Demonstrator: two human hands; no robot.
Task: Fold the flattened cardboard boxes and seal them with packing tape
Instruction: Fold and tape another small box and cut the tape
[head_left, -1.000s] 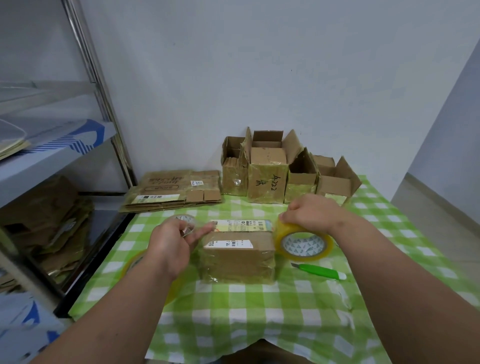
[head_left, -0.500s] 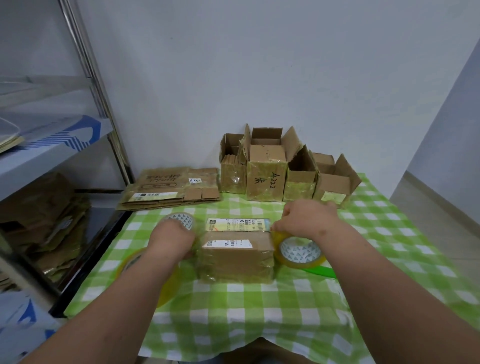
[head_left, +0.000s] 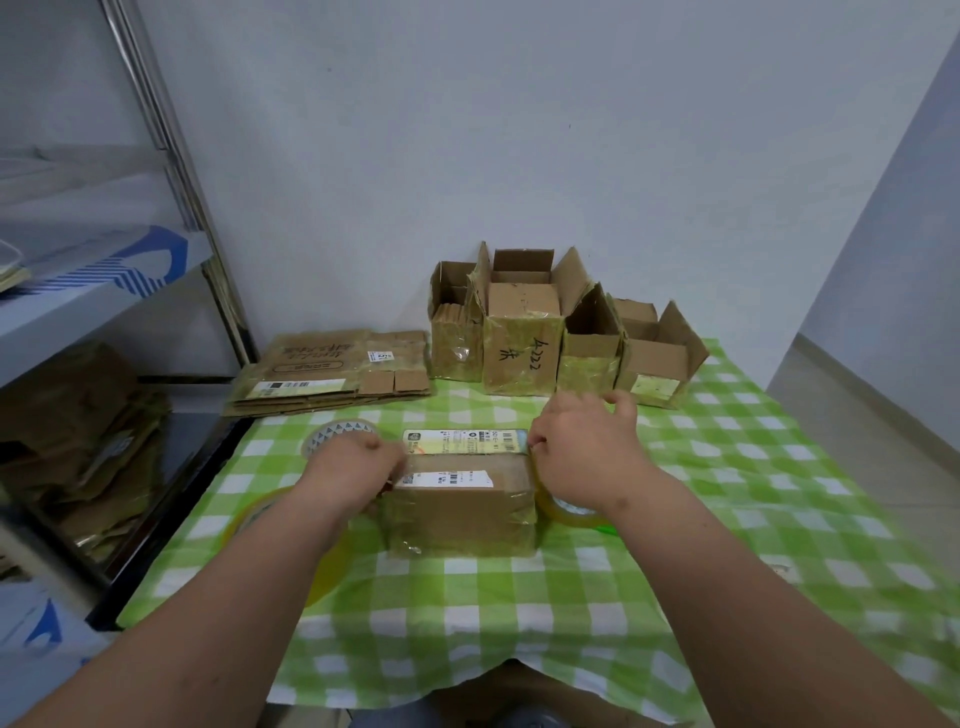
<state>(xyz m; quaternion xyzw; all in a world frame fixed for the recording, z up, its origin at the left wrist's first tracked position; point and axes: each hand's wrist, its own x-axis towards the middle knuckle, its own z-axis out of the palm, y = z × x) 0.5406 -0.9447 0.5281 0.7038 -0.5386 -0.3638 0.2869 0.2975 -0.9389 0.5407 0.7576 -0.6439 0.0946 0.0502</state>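
Observation:
A folded cardboard box (head_left: 460, 501) with white labels lies in the middle of the green checked tablecloth (head_left: 519, 613). My left hand (head_left: 353, 470) presses against the box's left end with curled fingers. My right hand (head_left: 582, 452) is at the box's right end and grips a yellowish tape roll (head_left: 563, 506), which sits low beside the box under my wrist. A stack of flattened cardboard boxes (head_left: 327, 371) lies at the back left of the table.
Several opened boxes (head_left: 524, 332) stand in a row against the back wall. A clear tape roll (head_left: 337, 434) and a yellow roll (head_left: 260, 512) lie left of the box. A green cutter (head_left: 605, 530) peeks out under my right wrist. A metal shelf (head_left: 104, 280) stands at left.
My right hand has brought the tape roll down and in against the box's right end. My left hand has closed in onto the box's left end.

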